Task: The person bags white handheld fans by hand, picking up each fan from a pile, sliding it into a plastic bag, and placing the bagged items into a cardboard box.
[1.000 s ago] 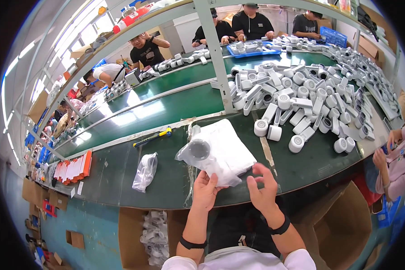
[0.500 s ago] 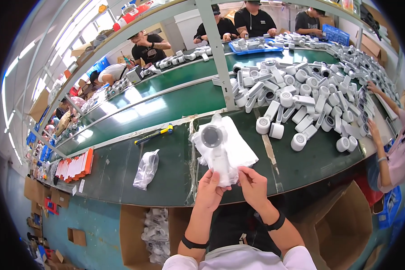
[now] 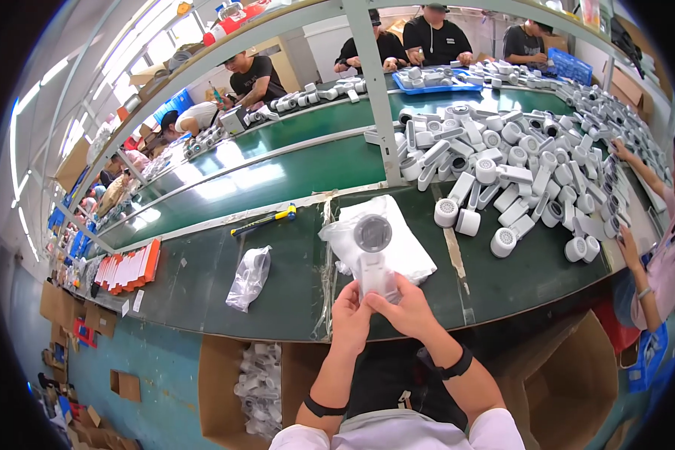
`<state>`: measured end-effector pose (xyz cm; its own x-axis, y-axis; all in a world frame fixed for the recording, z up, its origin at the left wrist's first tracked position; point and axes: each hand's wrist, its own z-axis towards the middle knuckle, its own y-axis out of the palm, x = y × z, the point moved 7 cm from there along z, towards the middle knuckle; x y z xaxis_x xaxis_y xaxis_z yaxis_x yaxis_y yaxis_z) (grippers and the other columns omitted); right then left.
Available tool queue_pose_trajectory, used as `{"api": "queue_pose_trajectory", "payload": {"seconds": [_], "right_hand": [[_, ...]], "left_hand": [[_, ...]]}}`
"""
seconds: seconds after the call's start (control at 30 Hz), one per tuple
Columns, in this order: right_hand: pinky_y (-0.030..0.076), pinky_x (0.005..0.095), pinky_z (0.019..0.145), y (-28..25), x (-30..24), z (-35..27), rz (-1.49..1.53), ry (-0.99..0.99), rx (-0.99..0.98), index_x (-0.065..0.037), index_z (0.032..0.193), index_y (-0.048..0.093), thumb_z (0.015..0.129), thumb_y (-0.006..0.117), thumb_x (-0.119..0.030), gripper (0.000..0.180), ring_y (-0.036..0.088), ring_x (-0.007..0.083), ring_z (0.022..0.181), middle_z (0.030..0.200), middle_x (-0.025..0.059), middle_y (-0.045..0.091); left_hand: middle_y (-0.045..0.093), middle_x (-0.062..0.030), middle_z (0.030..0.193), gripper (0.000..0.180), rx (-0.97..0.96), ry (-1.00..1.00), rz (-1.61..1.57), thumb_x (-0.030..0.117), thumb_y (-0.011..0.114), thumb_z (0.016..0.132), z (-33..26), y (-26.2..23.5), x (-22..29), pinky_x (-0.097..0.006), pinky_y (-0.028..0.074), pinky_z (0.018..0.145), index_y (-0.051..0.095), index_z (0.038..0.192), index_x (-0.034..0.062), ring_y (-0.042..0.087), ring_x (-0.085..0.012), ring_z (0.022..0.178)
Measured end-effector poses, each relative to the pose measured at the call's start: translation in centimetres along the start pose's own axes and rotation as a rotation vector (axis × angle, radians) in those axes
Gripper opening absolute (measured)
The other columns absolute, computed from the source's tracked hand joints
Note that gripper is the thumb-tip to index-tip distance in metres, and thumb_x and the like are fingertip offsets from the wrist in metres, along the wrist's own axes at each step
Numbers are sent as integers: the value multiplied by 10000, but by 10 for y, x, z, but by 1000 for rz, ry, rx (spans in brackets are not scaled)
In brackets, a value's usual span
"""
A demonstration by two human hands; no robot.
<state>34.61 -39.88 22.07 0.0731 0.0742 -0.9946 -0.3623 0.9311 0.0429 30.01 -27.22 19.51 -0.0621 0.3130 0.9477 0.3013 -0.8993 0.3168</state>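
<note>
A white handheld device with a round, dark-faced head and a straight handle stands upright between my hands, in a clear plastic bag. My left hand grips the lower end of the handle from the left. My right hand closes round the same end, its thumb across the front. Just behind lies a stack of white plastic bags on the dark green bench. To the left, another bagged device rests on the bench.
A large pile of white devices covers the right side. A yellow and black tool and orange-and-white cards lie left. Cardboard boxes stand below the bench edge. A co-worker's hand is at right; others sit beyond the belt.
Both hands have closed together round the handle's lower end, the right coming in from the bag's edge. The device has shifted slightly right and now stands more upright.
</note>
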Motion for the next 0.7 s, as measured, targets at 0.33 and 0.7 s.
{"api": "queue_pose_trajectory", "payload": {"seconds": [0.33,0.7], "right_hand": [[524,234,633,28,25,-16,394,112,-61,47,1211,595,940,627,-94,307,642,109,838,1003,72,682],[491,216,590,83,32,-34,206,12,-92,39,1075,664,899,693,-102,228,586,53,708,841,33,679]], "left_hand": [[598,-110,1184,416,-31,10,53,159,604,970,-12,-30,1,-307,538,830,471,1312,-35,632,-187,1004],[585,-182,1238,401,274,22,-255,167,442,1011,-25,-84,-8,-427,583,767,390,1374,8,646,-269,982]]}}
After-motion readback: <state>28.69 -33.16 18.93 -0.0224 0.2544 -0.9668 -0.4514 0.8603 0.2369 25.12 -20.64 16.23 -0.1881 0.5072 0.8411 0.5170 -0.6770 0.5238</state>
